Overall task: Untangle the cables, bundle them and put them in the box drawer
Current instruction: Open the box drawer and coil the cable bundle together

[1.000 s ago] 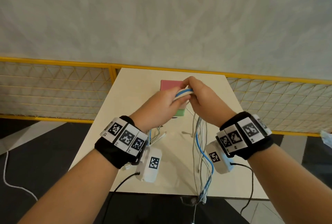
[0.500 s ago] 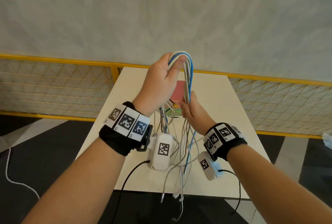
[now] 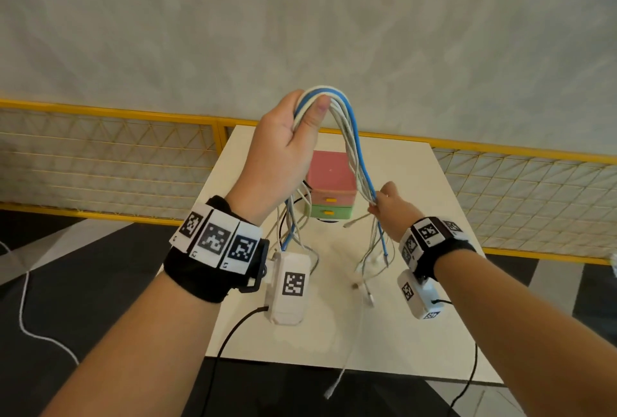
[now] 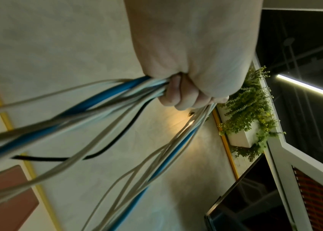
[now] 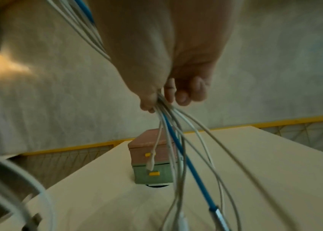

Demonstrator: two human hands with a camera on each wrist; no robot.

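Now, cables: the cables [image 3: 347, 136], white with 1 blue among them, are folded over the left hand [image 3: 283, 152] and hang in 2 legs above the table [image 3: 417, 299].
Left hand: it is clenched round the fold at the top, thumb pressed across the strands, raised high over the box.
Right hand: the right hand [image 3: 389, 207] pinches the right leg low down between thumb and fingers [image 5: 184, 93], gathering the strands together.
Axis: the bundle runs near vertical, bend pointing up, plug ends pointing down toward the table; 1 end trails past the near edge.
Handling: light and limp, I'd judge, with smooth jackets that slip, so loose strands will likely slide out unless held at the fold and again near the tails.
Where to hold: best at the bend and just above the plugs, never by a plug alone.
Box: the box drawer [image 3: 330, 192], pink over green with 2 yellow handles, sits behind the cables; both drawers look closed, though motion blur in the wrist view leaves that uncertain.
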